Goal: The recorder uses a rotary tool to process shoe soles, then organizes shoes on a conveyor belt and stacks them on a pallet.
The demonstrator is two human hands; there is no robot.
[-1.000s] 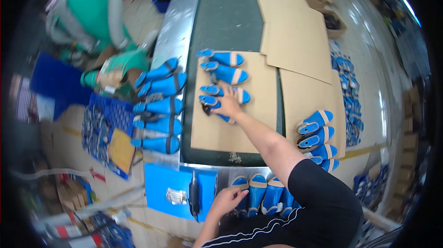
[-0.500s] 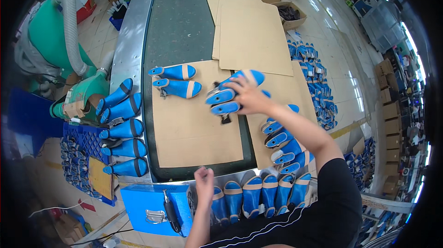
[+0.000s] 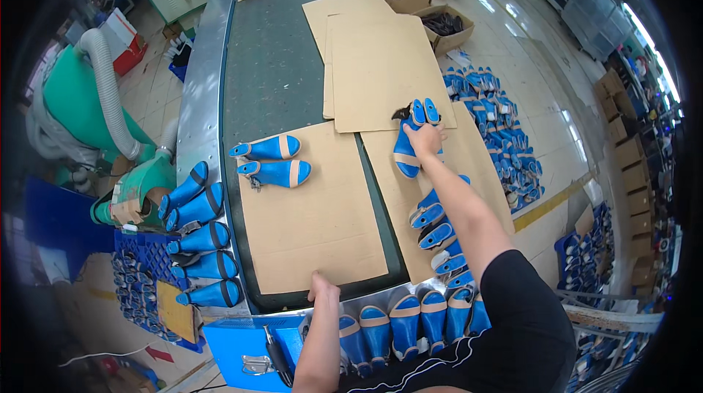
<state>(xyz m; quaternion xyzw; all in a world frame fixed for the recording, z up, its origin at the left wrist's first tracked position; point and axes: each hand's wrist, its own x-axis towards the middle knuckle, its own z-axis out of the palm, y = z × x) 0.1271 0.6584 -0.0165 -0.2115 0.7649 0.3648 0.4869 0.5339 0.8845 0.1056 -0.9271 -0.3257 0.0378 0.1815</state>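
My right hand (image 3: 426, 140) grips a pair of blue shoe lasts (image 3: 406, 153) with beige straps. It holds them over the cardboard on the right, their toes toward me. My left hand (image 3: 323, 290) is at the near edge of the front cardboard sheet (image 3: 315, 239), its fingers curled; whatever may be in them is hidden. Two more strapped blue lasts (image 3: 274, 173) lie side by side on that sheet's far left. Below my right forearm, several others (image 3: 437, 236) stand in a row on the right-hand cardboard (image 3: 395, 195).
Blue lasts with dark straps (image 3: 209, 265) line the metal ledge at left; beige-strapped ones (image 3: 376, 328) line the near edge. A blue box (image 3: 227, 342) with a black handheld tool (image 3: 277, 353) sits front left. Stacked cardboard (image 3: 388, 64) lies farther up the dark belt (image 3: 271, 64).
My right hand has carried the pair of lasts from the middle to the right cardboard and turned their toes toward me. My left hand has come down at the sheet's near edge. The view has shifted.
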